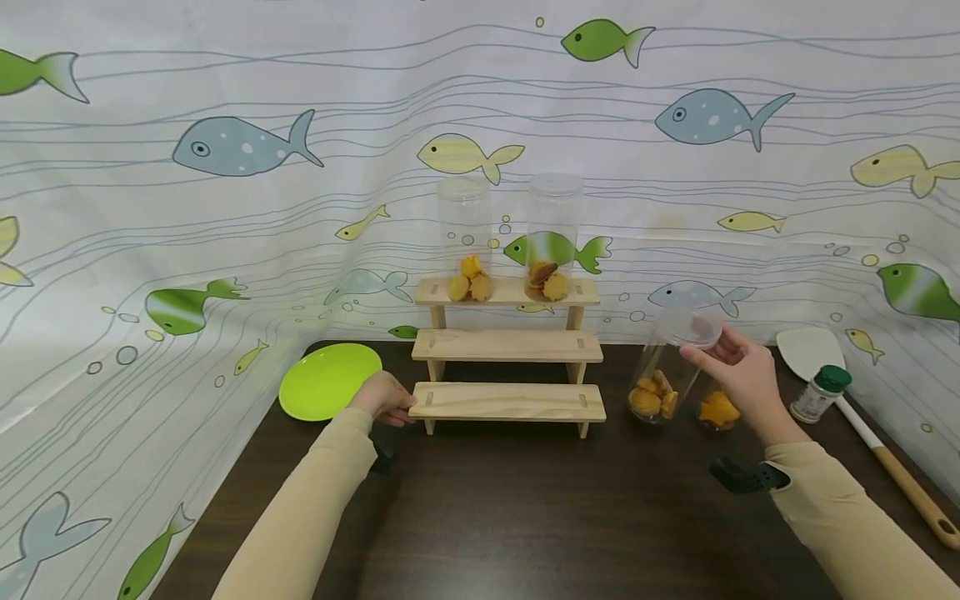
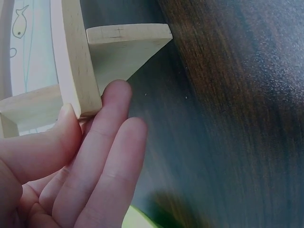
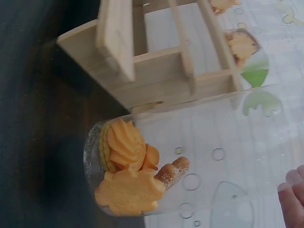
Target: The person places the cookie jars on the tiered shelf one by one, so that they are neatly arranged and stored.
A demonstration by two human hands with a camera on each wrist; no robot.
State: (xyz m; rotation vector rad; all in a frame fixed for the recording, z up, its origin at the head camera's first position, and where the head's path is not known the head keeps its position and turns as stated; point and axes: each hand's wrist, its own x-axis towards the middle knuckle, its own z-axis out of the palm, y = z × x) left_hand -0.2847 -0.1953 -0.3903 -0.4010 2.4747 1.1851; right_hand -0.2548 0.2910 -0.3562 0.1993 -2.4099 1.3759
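- From where I stood, the work looked about half done: in the upper middle of the frame, two clear jars [image 1: 465, 237] stood upright on the top tier [image 1: 510, 292] of the wooden rack [image 1: 508, 345].
- The middle and bottom tiers bore no jars, so I judged two were left to place — the one in hand and another jar [image 1: 718, 411] to its right, partly hidden by the hand.
- The held jar [image 1: 666, 367] was right of the frame's centre, near the rack, tilted with its top leaning right and cookies [image 1: 651, 398] gathered at its base; whether that base touched the dark table [image 1: 510, 517] I couldn't tell.
- The right hand [image 1: 741, 375] grasped it near the top, thumb and fingers around that end, so most of the jar lay below the grip.
- The left hand [image 1: 384, 398], left of centre, pinched the bottom tier's left end — steadying the rack, I guessed.
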